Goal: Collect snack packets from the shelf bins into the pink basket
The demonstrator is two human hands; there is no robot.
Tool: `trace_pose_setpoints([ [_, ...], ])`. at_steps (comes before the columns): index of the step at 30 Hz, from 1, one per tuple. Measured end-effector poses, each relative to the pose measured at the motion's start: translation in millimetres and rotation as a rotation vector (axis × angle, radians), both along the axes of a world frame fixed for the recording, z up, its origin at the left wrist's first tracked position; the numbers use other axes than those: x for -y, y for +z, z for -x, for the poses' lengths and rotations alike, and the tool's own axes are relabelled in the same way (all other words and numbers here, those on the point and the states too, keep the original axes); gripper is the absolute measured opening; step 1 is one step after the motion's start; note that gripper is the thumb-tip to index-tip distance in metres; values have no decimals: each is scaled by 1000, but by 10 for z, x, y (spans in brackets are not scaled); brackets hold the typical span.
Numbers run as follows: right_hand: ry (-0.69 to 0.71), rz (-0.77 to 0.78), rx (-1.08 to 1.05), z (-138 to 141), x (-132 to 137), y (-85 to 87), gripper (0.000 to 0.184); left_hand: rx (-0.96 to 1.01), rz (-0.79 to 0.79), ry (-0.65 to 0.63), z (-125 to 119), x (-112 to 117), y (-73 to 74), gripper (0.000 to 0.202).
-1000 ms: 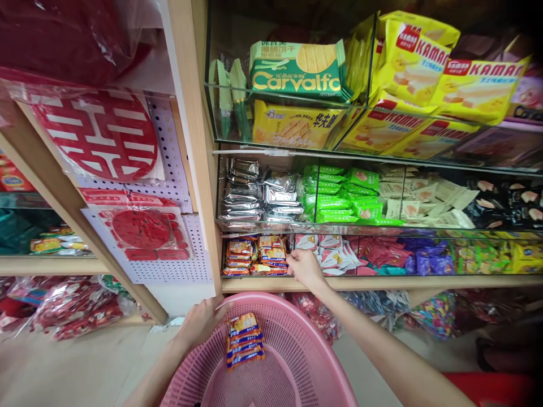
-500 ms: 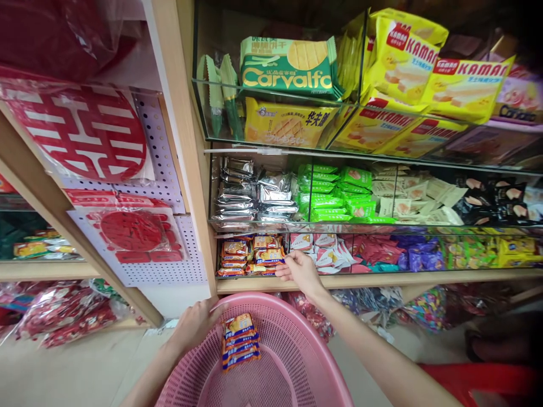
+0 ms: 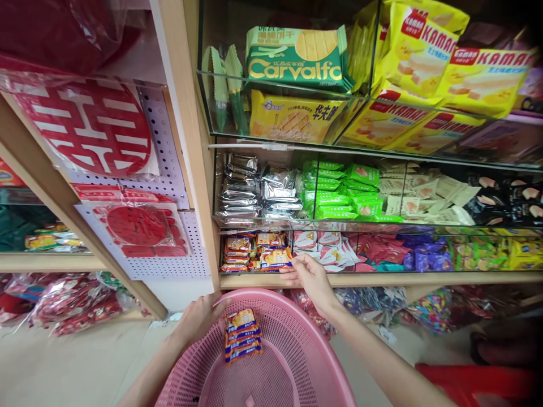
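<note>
My left hand (image 3: 195,319) is closed over the left rim of a pink plastic basket (image 3: 319,333). Inside that basket, against its far left side, lies a small stack of orange and blue snack packets (image 3: 243,337). At the lowest shelf compartment, my right hand (image 3: 313,281) pinches the right end of one orange and blue snack packet (image 3: 275,258) between thumb and fingers. Other packets of the same kind (image 3: 237,246) are stacked beside it in the compartment. Part of the held packet's right edge is hidden by my fingertips.
Clear dividers split the shelves. Silver packets (image 3: 241,195) and green packets (image 3: 328,198) sit above, with big yellow wafer bags (image 3: 424,51) higher up. A wooden post (image 3: 197,169) stands left. Bagged goods (image 3: 432,311) lie under the shelf; something red (image 3: 475,384) is at lower right.
My right hand has drawn the snack packet slightly up and forward from its pile, so more of its front shows. The view has shifted a little; my left hand stays on the basket rim.
</note>
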State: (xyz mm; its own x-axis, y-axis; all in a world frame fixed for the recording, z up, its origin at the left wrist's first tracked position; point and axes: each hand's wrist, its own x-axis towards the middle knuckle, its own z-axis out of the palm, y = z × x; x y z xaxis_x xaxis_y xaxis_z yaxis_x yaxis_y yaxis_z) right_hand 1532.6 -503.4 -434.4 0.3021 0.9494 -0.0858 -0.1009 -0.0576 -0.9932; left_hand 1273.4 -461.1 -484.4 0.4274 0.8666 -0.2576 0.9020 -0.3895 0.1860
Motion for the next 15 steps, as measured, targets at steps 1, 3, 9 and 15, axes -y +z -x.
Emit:
trace_pose_setpoints([
  [1, 17, 11, -4, 30, 63, 6, 36, 3, 7, 2, -12, 8, 23, 45],
  [3, 84, 49, -17, 111, 191, -13, 39, 2, 12, 7, -32, 20, 60, 46],
  [9, 260, 190, -53, 412, 407, -303, 47, -41, -3, -52, 4, 9, 2, 43],
  [15, 296, 325, -64, 636, 399, -476, 25, -52, -67, -109, 85, -28, -182, 39],
])
